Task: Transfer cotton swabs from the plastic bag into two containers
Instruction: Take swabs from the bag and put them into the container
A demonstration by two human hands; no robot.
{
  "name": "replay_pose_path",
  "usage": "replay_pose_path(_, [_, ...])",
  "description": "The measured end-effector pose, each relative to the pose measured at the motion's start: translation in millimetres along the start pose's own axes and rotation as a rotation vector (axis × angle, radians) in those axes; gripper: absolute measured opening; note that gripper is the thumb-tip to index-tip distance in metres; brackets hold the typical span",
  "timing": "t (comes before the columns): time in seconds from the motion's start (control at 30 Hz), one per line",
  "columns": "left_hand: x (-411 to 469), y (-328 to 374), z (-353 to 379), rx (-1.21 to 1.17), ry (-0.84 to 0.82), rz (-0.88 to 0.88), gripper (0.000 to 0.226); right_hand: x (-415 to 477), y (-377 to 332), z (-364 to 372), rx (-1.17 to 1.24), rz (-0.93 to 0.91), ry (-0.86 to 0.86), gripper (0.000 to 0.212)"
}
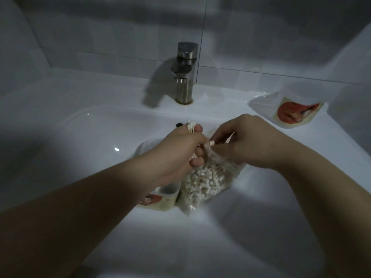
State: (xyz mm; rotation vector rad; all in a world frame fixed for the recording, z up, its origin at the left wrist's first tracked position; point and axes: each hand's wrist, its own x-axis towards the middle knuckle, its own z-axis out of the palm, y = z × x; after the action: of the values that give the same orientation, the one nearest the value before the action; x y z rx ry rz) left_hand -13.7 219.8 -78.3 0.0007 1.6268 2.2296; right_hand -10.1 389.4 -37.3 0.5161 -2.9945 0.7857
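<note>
Head view: left hand (176, 151) is curled tight round a swab bundle (191, 127), tips poking out past the thumb toward 12 o'clock. Right hand (247, 143), at 3 o'clock of the left, pinches the neck of the plastic bag (220, 173), fingertips closed on the film. Bag is at frame centre, at the front of the sink (80, 141), and packed with cotton swabs (200, 183). It may rest on the rim; too dim to tell. First container (166, 194) is just beside the bag at its 9 o'clock, half hidden under the left wrist. Second container (297, 111) is on the ledge at 2 o'clock, well apart. Faucet (184, 77) is at 12 o'clock.
</note>
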Motion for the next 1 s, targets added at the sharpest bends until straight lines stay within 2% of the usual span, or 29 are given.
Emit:
replay_pose_path(0.07, [0,3,3,-0.134,-0.028,0.020,0.037,-1,-1,-4,0.017,-0.015,0.096,0.005])
replay_pose_path(0.13, [1,4,3,-0.092,-0.023,-0.004,0.037,-1,-1,-6,-0.023,-0.021,0.105,0.006])
replay_pose_path(0.17, [2,4,1,0.030,0.006,-0.021,0.035,-1,-1,-5,-0.061,-0.022,0.073,0.005])
replay_pose_path(0.23, [2,3,-6,0.424,0.078,-0.027,0.030,-1,-1,0,-0.106,-0.024,0.019,0.004])
replay_pose_path(0.3, [3,4,-14,0.733,0.104,-0.017,0.020,0,-1,3,-0.093,-0.023,0.038,0.007])
replay_pose_path(0.4, [2,8,-20,0.887,0.139,0.044,0.020,2,0,2,-0.036,0.004,0.125,0.008])
replay_pose_path(0.47, [2,11,-21,1.001,0.197,0.219,0.033,3,2,-1,0.062,0.033,0.170,0.010])
replay_pose_path(0.53, [1,13,-17,0.923,0.254,0.420,0.036,3,1,1,0.104,0.047,0.171,0.010])
replay_pose_path(0.63, [-5,16,-3,0.614,0.168,0.576,0.032,4,-3,7,0.049,0.022,0.124,0.014])
replay_pose_path(0.7, [-6,13,5,0.482,0.119,0.564,0.026,4,-4,9,0.032,0.002,0.112,0.021])
replay_pose_path(0.77, [-4,10,7,0.409,0.122,0.519,0.025,5,-3,8,0.037,0.006,0.111,0.017])
replay_pose_path(0.9, [-2,11,4,0.176,0.097,0.404,0.019,5,-2,6,0.227,0.025,0.112,0.011])
replay_pose_path(1.0, [-4,11,4,0.161,0.072,0.338,0.026,4,-5,6,0.275,-0.018,0.117,0.011])
